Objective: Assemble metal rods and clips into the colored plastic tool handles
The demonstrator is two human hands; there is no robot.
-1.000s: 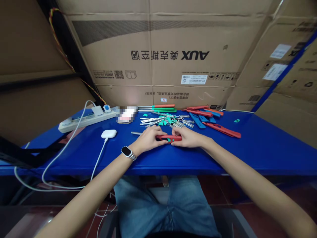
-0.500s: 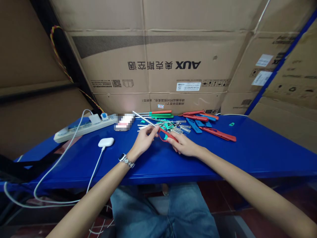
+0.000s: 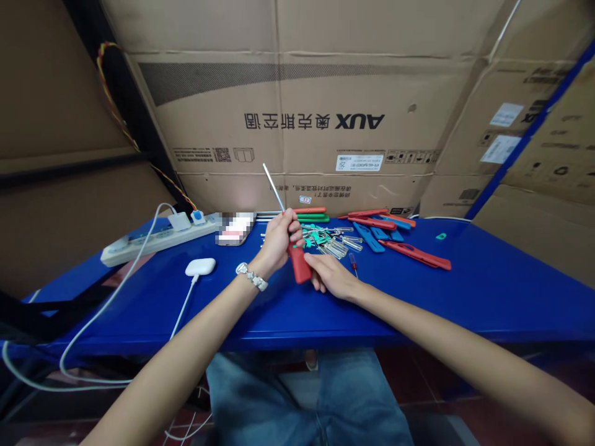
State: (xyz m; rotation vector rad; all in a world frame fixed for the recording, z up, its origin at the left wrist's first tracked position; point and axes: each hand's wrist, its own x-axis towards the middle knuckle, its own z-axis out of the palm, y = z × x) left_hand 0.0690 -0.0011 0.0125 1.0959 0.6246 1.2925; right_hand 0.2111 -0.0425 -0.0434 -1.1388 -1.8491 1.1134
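— Where's the screwdriver [image 3: 298, 264] sitting?
— Just in front of the parts pile [image 3: 331, 239]. My left hand [image 3: 280, 236] is clamping it upright. My right hand [image 3: 331, 276] is touching its handle, but I can't tell if it's gripping.

Storeroom workbench, stacked cardboard appliance cartons [image 3: 307, 118], blue metal table [image 3: 488, 279], heaped screwdriver parts [image 3: 372, 226], power strip [image 3: 158, 238]

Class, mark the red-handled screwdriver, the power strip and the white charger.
red-handled screwdriver [image 3: 297, 263]: head view, red handle.
power strip [image 3: 139, 243]: head view, white casing.
white charger [image 3: 200, 267]: head view, its top.
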